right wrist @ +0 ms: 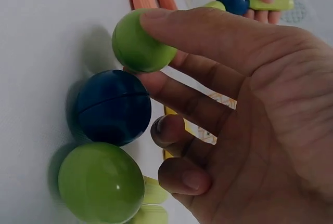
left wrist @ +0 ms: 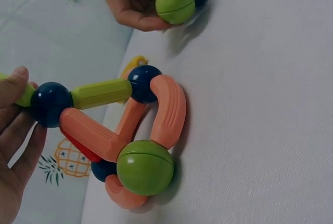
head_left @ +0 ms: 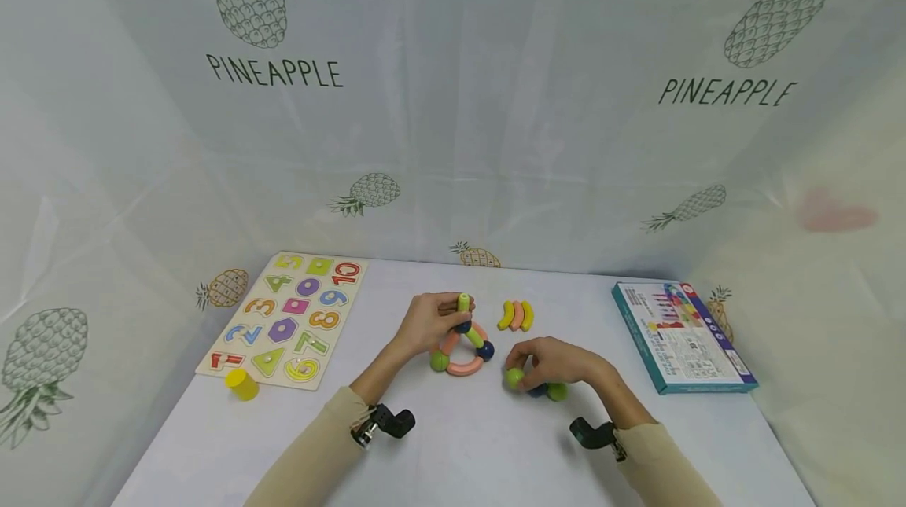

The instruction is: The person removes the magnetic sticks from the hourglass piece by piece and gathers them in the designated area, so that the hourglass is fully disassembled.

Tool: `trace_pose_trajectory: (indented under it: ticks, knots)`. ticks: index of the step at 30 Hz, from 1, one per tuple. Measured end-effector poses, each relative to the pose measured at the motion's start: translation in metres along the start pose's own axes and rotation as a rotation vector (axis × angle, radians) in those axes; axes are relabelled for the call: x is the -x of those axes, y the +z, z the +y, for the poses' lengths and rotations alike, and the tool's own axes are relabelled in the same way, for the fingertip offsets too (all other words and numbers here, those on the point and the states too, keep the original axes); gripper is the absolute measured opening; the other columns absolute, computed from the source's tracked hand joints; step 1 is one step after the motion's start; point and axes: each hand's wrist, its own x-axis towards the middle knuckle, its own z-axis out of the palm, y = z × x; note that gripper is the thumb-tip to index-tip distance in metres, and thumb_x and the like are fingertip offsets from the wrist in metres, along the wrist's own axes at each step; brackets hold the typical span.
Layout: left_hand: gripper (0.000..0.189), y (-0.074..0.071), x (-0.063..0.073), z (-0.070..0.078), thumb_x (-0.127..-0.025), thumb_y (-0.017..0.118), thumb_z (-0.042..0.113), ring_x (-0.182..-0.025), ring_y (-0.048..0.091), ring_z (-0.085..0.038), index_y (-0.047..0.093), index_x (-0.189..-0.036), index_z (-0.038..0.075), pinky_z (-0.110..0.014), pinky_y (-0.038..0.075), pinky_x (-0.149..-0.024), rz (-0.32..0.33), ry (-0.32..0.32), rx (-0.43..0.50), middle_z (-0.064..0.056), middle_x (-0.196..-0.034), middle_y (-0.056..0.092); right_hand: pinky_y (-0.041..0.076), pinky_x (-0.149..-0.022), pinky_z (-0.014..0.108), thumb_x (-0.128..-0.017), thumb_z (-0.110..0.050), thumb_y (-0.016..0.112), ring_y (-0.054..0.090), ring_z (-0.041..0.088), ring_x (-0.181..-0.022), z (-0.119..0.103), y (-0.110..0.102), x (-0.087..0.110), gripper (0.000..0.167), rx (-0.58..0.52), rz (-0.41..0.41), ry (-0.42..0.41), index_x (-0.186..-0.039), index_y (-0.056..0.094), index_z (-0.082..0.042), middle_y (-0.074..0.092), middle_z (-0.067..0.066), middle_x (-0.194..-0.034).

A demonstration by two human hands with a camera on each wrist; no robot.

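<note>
L of hands (head_left: 429, 321), num. board (head_left: 297, 326); R, box (head_left: 683, 338)

1. Toward the left back of the bench (head_left: 460, 444) lay the number board (head_left: 303, 325); the cylinder (head_left: 242, 384) sat just before its near edge.
2. Mid-bench, the ball-and-stick frame (head_left: 465, 369) rose to the left hand (head_left: 428, 322).
3. Behind it, slightly right, lay three curved sticks (head_left: 517, 316).
4. Right of the frame, two balls (head_left: 557, 391) lay beside a third ball (head_left: 514, 377) in the right hand (head_left: 555, 360).
5. Farthest right lay the box (head_left: 685, 338), before the hanging sheet (head_left: 481, 130).
</note>
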Motion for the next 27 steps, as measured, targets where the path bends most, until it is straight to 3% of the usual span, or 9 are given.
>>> trace_pose_trajectory:
  ticks: [7, 27]
  knots:
    - [0.033, -0.001, -0.0002, -0.0001, -0.092, 0.075, 0.018, -0.104, 0.072, -0.021, 0.072, -0.121, 0.004, -0.023, 0.057, -0.079, -0.01, 0.024, 0.053, -0.01, -0.11, 0.075, 0.047, -0.083, 0.042, -0.086, -0.021, 0.078, 0.056, 0.017, -0.096, -0.0024, 0.0026, -0.0011, 0.027, 0.021, -0.016, 0.022, -0.112, 0.071, -0.021, 0.065, -0.009, -0.101]
    - [0.033, 0.0003, 0.0009, 0.0006, -0.093, 0.074, 0.02, -0.105, 0.071, -0.017, 0.072, -0.123, 0.008, -0.021, 0.056, -0.082, -0.006, -0.01, 0.029, -0.004, -0.112, 0.075, 0.046, -0.079, 0.036, -0.088, -0.024, 0.078, 0.056, 0.017, -0.091, -0.0021, 0.0028, -0.0007, 0.03, 0.021, -0.014, 0.019, -0.116, 0.07, -0.018, 0.064, -0.006, -0.098]
